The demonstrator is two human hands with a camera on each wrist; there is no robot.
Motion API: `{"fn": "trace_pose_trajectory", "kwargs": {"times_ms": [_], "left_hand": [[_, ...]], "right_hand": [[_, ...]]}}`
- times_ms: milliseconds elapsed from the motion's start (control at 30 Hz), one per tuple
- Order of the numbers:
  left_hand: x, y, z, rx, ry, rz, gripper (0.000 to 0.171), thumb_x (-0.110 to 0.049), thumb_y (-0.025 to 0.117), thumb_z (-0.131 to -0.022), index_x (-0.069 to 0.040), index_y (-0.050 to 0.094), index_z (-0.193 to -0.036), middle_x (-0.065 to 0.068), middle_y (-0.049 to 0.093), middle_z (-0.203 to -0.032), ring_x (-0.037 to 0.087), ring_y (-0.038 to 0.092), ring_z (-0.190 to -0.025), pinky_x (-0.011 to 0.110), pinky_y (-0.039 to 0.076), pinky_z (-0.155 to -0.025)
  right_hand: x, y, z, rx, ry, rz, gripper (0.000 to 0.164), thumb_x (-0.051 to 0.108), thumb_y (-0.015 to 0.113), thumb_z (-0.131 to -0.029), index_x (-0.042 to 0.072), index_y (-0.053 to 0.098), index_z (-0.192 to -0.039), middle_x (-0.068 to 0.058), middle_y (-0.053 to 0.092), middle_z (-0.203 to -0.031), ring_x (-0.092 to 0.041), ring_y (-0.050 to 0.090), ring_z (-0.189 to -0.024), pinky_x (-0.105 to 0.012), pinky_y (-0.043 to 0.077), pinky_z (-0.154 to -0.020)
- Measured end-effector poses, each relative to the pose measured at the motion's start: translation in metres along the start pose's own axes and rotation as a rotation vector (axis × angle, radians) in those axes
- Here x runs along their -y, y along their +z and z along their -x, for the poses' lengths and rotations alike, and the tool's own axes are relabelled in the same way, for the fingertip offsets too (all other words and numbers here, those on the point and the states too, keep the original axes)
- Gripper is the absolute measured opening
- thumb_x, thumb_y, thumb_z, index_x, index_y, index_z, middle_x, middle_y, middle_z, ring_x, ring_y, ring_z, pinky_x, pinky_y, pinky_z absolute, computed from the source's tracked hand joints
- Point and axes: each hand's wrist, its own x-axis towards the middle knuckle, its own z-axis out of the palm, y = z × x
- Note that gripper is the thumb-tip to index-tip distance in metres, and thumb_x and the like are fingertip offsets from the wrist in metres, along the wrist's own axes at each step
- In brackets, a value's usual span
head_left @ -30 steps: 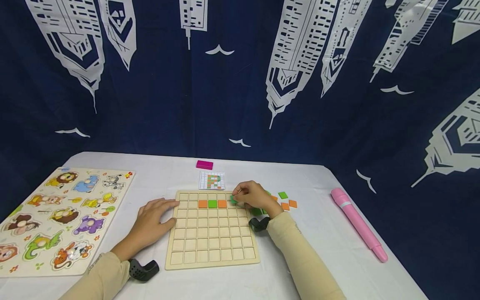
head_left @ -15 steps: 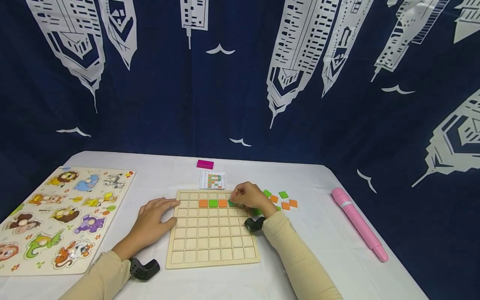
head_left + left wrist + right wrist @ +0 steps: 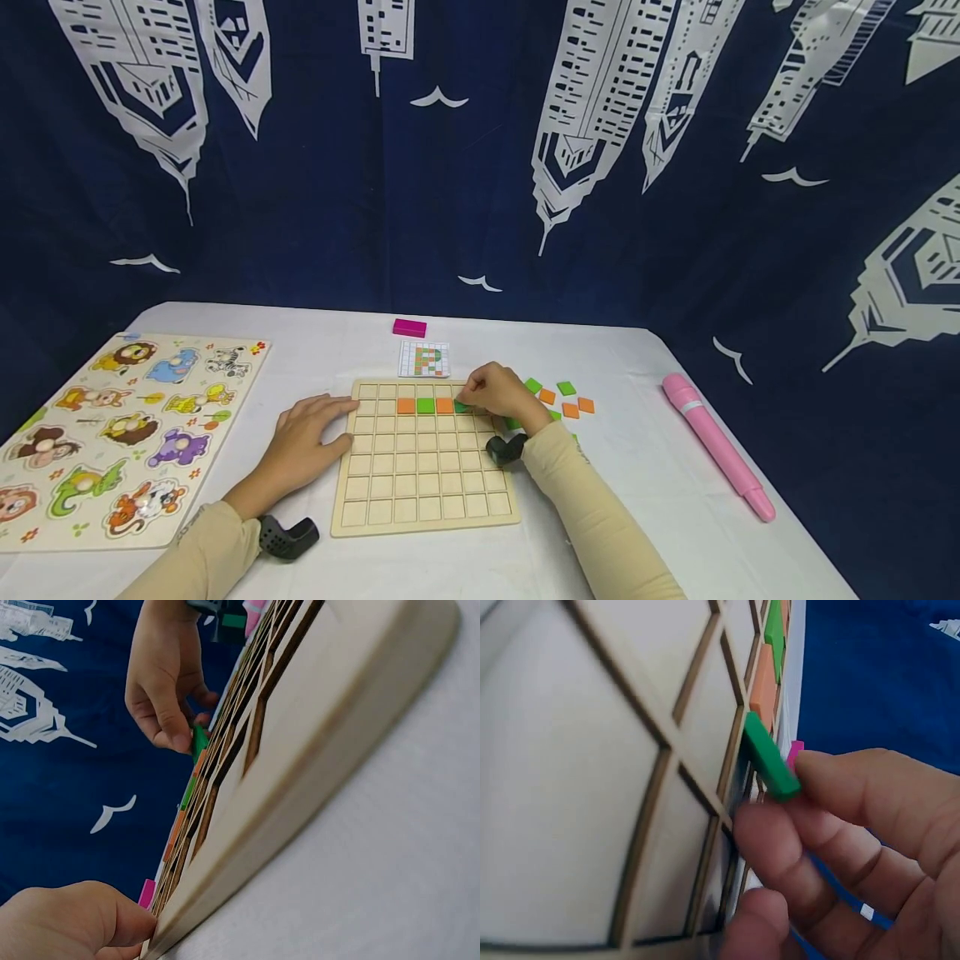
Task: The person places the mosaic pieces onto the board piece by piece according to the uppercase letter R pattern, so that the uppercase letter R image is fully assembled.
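Observation:
A wooden grid board (image 3: 416, 467) lies on the table. In its second row sit an orange tile (image 3: 406, 406), a green tile (image 3: 425, 406) and another orange tile (image 3: 445, 406). My right hand (image 3: 497, 390) pinches a dark green square tile (image 3: 769, 757) between thumb and fingers; in the right wrist view it is tilted, one edge down at the cell beside the orange tile. My left hand (image 3: 307, 437) rests at the board's left edge, fingers fairly straight, thumb and fingertips touching the rim.
A pattern card (image 3: 423, 359) and a magenta block (image 3: 409, 327) stand behind the board. Loose orange and green tiles (image 3: 570, 410) lie to its right, partly hidden by my right arm. An animal puzzle board (image 3: 135, 433) is at the left, a pink stick-shaped object (image 3: 716, 446) at the right.
My right hand has shifted slightly left with the dark green tile, bringing it beside the right orange tile. More of the loose tiles now show. The left hand stays in place.

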Motion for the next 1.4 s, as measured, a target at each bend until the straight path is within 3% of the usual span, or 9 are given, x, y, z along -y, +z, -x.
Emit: {"fn": "trace_pose_trajectory", "kwargs": {"times_ms": [267,567,800,967,1133,1400], "left_hand": [[-0.002,0.000,0.000,0.007,-0.004,-0.006,0.047,-0.015,0.071,-0.095,-0.004,0.069,-0.141,0.021,0.064,-0.149,0.049,0.043,-0.147,0.067,0.028,-0.115],[-0.003,0.000,-0.001,0.014,-0.013,-0.011,0.047,-0.015,0.071,-0.095,-0.003,0.069,-0.141,0.021,0.064,-0.148,0.049,0.043,-0.147,0.068,0.028,-0.114],[-0.003,0.000,-0.001,0.020,-0.008,-0.008,0.047,-0.016,0.071,-0.096,-0.004,0.069,-0.141,0.021,0.064,-0.149,0.050,0.043,-0.147,0.068,0.028,-0.114],[-0.002,-0.001,-0.001,0.027,-0.014,-0.013,0.048,-0.016,0.069,-0.096,-0.003,0.068,-0.142,0.022,0.062,-0.150,0.050,0.042,-0.147,0.068,0.026,-0.115],[0.000,-0.002,0.000,0.026,-0.016,-0.010,0.048,-0.015,0.069,-0.097,-0.003,0.068,-0.143,0.022,0.062,-0.151,0.050,0.041,-0.148,0.069,0.025,-0.116],[-0.001,-0.001,0.000,0.032,-0.015,-0.008,0.048,-0.016,0.069,-0.097,-0.003,0.067,-0.143,0.023,0.061,-0.151,0.050,0.040,-0.148,0.069,0.025,-0.115]], "right_hand": [[-0.002,-0.003,0.002,0.018,0.015,0.016,0.009,0.006,0.081,-0.094,0.008,0.081,-0.085,0.007,0.068,-0.072,-0.010,0.051,-0.064,-0.022,0.042,-0.059],[-0.003,-0.007,0.008,-0.011,-0.041,0.061,0.004,0.010,0.083,-0.093,0.009,0.079,-0.092,0.003,0.068,-0.079,-0.012,0.057,-0.074,-0.025,0.046,-0.070],[-0.020,-0.020,0.023,0.049,-0.145,-0.159,0.013,0.009,0.074,-0.100,0.001,0.078,-0.109,0.001,0.067,-0.085,-0.012,0.055,-0.065,-0.025,0.048,-0.059],[-0.037,-0.031,0.037,0.083,-0.159,-0.283,0.019,0.007,0.070,-0.102,-0.005,0.074,-0.116,0.001,0.062,-0.083,-0.013,0.051,-0.060,-0.026,0.047,-0.058],[-0.055,-0.039,0.051,0.080,-0.149,-0.327,0.023,0.005,0.070,-0.102,-0.009,0.072,-0.120,0.000,0.063,-0.083,-0.013,0.052,-0.063,-0.024,0.048,-0.059],[-0.077,-0.047,0.065,0.047,-0.111,-0.308,0.027,0.006,0.070,-0.101,-0.011,0.070,-0.122,-0.001,0.064,-0.086,-0.014,0.054,-0.065,-0.025,0.049,-0.060]]}}
